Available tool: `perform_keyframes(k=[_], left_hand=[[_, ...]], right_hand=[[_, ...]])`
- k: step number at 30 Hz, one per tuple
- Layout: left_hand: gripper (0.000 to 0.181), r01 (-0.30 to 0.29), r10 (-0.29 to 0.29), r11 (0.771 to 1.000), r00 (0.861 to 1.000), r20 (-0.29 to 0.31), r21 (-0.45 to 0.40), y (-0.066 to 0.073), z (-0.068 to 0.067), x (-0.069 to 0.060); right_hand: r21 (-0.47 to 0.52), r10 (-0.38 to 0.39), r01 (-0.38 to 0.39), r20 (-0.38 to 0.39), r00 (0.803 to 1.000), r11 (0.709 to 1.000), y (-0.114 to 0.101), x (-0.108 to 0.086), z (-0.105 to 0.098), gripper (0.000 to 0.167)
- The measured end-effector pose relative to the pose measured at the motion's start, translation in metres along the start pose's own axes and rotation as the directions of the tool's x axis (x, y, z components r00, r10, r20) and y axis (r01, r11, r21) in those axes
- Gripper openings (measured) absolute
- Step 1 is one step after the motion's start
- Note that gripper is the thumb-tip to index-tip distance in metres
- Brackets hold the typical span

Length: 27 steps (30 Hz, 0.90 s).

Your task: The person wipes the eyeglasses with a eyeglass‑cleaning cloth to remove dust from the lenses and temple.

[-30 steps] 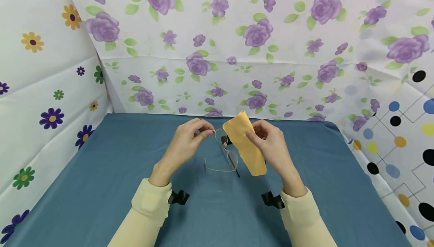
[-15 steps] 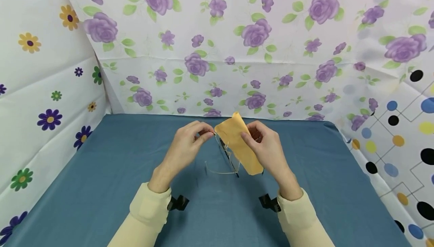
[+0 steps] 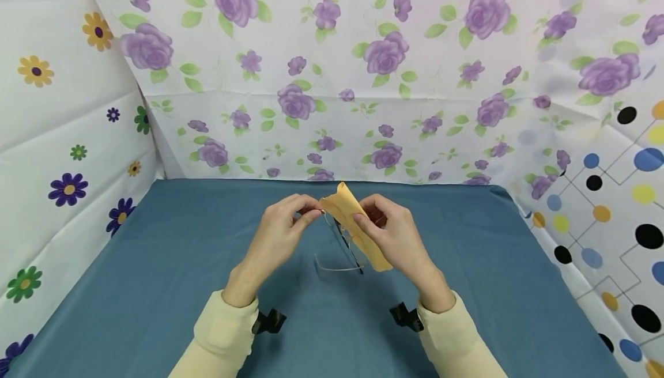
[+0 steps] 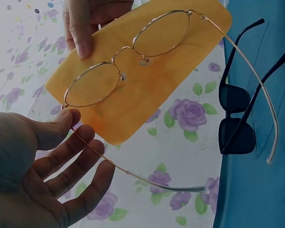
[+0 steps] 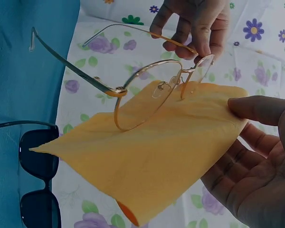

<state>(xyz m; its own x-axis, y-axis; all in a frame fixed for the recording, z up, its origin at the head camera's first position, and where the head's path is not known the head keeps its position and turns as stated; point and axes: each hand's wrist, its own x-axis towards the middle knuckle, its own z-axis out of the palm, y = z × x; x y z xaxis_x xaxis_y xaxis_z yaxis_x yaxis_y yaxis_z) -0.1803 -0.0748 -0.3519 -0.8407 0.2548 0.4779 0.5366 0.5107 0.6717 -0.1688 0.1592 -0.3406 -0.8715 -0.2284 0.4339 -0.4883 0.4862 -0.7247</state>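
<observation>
My left hand (image 3: 280, 233) pinches a pair of gold wire-rimmed eyeglasses (image 4: 154, 24) at the hinge, between thumb and fingertips. Both temples of the glasses are unfolded. My right hand (image 3: 391, 234) pinches a yellow cloth (image 3: 358, 225) by its edge, thumb on the near face. In the left wrist view the cloth (image 4: 147, 95) spreads behind both lenses. The right wrist view shows the cloth (image 5: 156, 156) right by the rims of the eyeglasses (image 5: 116, 107); whether it touches the lenses I cannot tell.
Black sunglasses (image 4: 237, 118) with temples unfolded lie on the blue tablecloth (image 3: 181, 263), beyond the hands. A floral sheet (image 3: 332, 78) hangs along the table's back edge, with patterned sheets at both sides. Small black cameras (image 3: 270, 321) are strapped at both wrists.
My right hand has moved left with the yellow cloth, bringing it across behind the eyeglasses' lenses. My left hand keeps its pinch on the glasses. The head view has shifted slightly.
</observation>
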Motion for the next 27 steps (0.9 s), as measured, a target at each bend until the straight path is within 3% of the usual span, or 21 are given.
perform_keyframes(k=[12, 27], left_hand=[[0.011, -0.049, 0.049, 0.999, 0.999, -0.007, 0.010, -0.0006, 0.0052, -0.0004], [0.010, -0.224, 0.228, 0.971, 0.973, -0.039, 0.081, -0.0006, 0.0085, -0.0020]], right_hand=[[-0.011, -0.028, 0.028, 0.027, 0.999, 1.000, -0.0024, -0.0005, 0.0037, 0.013], [0.000, -0.052, 0.052, 0.057, 0.997, 0.999, -0.0048, -0.0031, 0.0075, 0.015]])
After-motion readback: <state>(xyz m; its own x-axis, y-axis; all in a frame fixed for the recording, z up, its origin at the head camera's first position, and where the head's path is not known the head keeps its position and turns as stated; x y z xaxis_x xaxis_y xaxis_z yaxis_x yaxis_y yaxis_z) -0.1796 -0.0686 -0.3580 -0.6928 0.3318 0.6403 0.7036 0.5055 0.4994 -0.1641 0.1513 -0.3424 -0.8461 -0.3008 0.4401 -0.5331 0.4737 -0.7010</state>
